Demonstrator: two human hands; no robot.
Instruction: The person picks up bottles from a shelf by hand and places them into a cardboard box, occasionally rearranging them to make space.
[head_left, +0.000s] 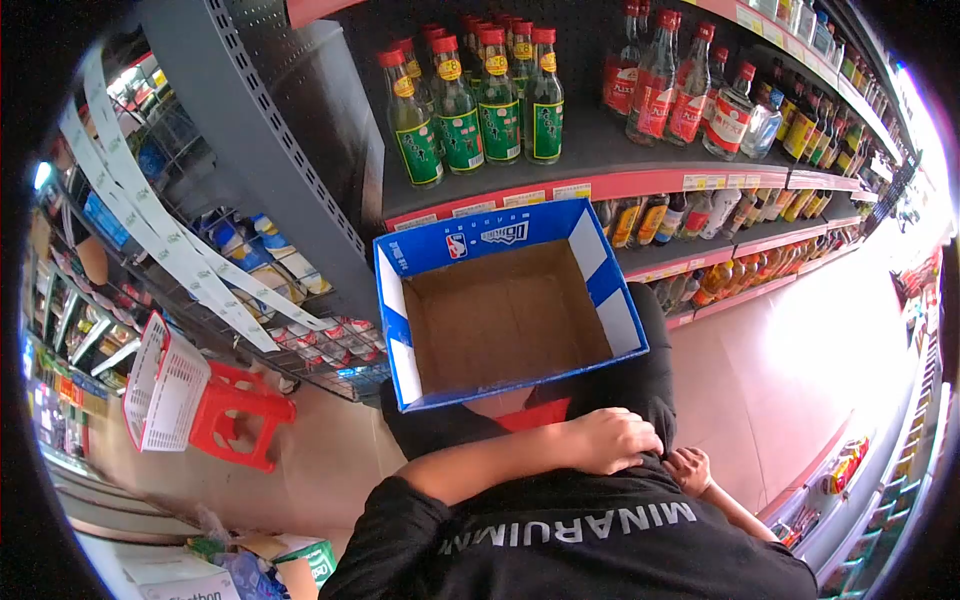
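A blue-and-white cardboard box [515, 385] with an open top rests across my knees, its brown inside bottom showing. My left hand [615, 440] reaches across my body to the right, over my lap, with its fingers curled in against the dark clothing at my right hip. Close beside it, my right hand [690, 470] has bent fingers pressed to the same black fabric [655, 480]. Whatever either hand grips is hidden. Both hands are apart from the box.
Green-labelled bottles [462, 115] with red caps stand on the shelf ahead, and red-labelled bottles [655, 90] to their right. Lower shelves hold more bottles [655, 220]. At left are a red stool [240, 415] and a white basket [170, 385]. Cartons [185, 585] lie at lower left.
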